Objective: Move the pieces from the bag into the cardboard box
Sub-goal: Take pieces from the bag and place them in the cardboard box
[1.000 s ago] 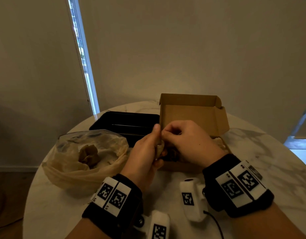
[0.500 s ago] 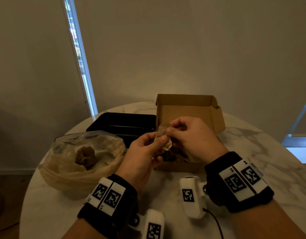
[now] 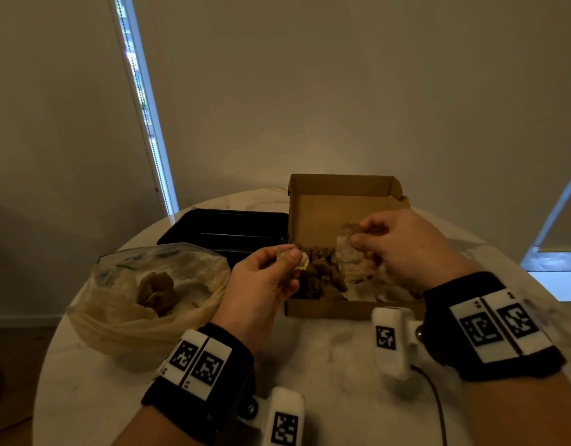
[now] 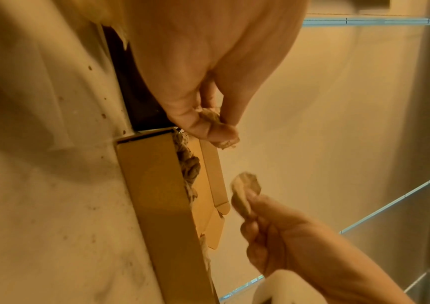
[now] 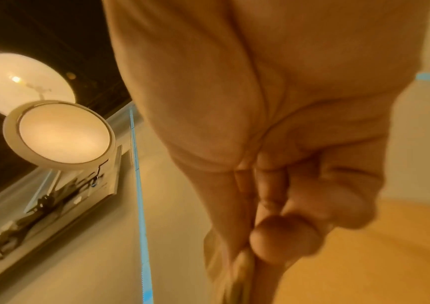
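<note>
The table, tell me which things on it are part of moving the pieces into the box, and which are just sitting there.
Part of the job:
- plastic bag with pieces left inside
- cardboard box, open and partly filled
- piece pinched by the left hand
- piece pinched by the right hand

Just lying about:
- black tray behind the bag
- table itself

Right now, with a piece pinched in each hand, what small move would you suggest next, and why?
Probably let the right hand drop its piece, since it hangs over the open cardboard box; the left hand holds its piece at the box's left edge.
</note>
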`<action>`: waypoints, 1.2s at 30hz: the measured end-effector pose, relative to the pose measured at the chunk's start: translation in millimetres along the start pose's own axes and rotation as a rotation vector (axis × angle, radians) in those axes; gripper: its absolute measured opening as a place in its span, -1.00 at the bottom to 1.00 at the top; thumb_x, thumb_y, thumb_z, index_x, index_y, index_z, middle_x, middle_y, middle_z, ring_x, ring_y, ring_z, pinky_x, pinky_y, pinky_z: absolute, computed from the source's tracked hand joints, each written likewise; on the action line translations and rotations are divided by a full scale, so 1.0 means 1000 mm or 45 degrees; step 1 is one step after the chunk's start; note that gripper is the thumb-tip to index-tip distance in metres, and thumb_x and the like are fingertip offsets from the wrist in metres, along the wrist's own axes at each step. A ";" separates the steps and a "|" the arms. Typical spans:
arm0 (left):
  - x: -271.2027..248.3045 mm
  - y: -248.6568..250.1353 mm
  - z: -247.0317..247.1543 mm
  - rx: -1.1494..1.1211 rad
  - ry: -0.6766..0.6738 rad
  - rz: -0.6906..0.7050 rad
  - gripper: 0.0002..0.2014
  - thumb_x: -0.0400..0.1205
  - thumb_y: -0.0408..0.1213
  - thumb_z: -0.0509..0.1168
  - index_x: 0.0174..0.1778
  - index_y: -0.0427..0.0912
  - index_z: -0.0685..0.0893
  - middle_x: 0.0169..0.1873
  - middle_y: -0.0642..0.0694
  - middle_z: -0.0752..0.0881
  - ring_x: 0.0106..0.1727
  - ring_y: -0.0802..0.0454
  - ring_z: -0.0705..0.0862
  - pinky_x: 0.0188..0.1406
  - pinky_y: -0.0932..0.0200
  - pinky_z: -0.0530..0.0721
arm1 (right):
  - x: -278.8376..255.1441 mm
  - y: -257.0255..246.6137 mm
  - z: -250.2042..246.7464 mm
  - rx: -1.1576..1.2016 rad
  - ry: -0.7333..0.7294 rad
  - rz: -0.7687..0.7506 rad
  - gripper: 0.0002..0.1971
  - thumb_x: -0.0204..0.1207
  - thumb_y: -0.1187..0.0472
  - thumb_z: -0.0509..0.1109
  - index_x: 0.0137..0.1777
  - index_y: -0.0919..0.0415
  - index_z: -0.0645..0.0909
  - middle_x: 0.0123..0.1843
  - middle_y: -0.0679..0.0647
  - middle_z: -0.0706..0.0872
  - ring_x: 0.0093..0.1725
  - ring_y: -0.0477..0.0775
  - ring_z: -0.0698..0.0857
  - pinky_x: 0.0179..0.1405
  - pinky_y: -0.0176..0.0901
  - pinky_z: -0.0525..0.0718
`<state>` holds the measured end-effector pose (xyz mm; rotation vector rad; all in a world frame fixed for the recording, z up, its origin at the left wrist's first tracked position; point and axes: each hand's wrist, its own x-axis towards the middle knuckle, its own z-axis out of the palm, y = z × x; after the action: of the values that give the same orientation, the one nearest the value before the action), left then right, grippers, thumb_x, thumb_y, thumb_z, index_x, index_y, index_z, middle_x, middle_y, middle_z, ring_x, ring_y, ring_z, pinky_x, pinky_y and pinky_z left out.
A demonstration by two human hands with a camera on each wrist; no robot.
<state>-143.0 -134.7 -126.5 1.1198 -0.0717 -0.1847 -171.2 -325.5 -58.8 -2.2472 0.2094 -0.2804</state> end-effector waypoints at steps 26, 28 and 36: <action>0.002 0.000 -0.002 0.025 -0.005 0.002 -0.82 0.67 -0.30 0.42 0.17 -0.20 0.77 -0.09 -0.08 0.86 -0.19 0.15 0.79 -0.32 0.32 0.71 | -0.003 0.007 0.006 -0.487 -0.252 0.101 -0.66 0.62 -0.20 0.41 -0.17 0.01 0.84 -0.38 -0.06 0.74 -0.34 -0.07 0.69 -0.38 -0.22 0.52; 0.002 0.000 -0.002 0.024 -0.017 0.005 -0.83 0.67 -0.29 0.43 0.15 -0.18 0.77 -0.07 -0.09 0.87 -0.13 0.14 0.80 -0.29 0.31 0.71 | -0.007 0.002 0.006 -0.385 -0.191 -0.034 -0.64 0.61 -0.26 0.38 -0.19 -0.04 0.80 -0.34 -0.09 0.76 -0.31 -0.10 0.71 -0.39 -0.26 0.53; 0.000 0.001 0.000 -0.025 -0.089 0.024 -0.82 0.64 -0.25 0.44 0.15 -0.15 0.78 -0.01 -0.10 0.87 -0.05 0.08 0.83 -0.24 0.27 0.71 | -0.011 -0.013 0.031 -0.018 -0.339 -0.216 -0.88 0.59 -0.02 0.51 -0.02 -0.01 0.77 -0.10 0.03 0.85 -0.06 0.09 0.82 -0.10 -0.03 0.77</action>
<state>-142.7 -134.7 -125.3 1.0926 -0.1420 -0.2076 -172.9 -292.1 -69.5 -2.2918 -0.1212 -0.0663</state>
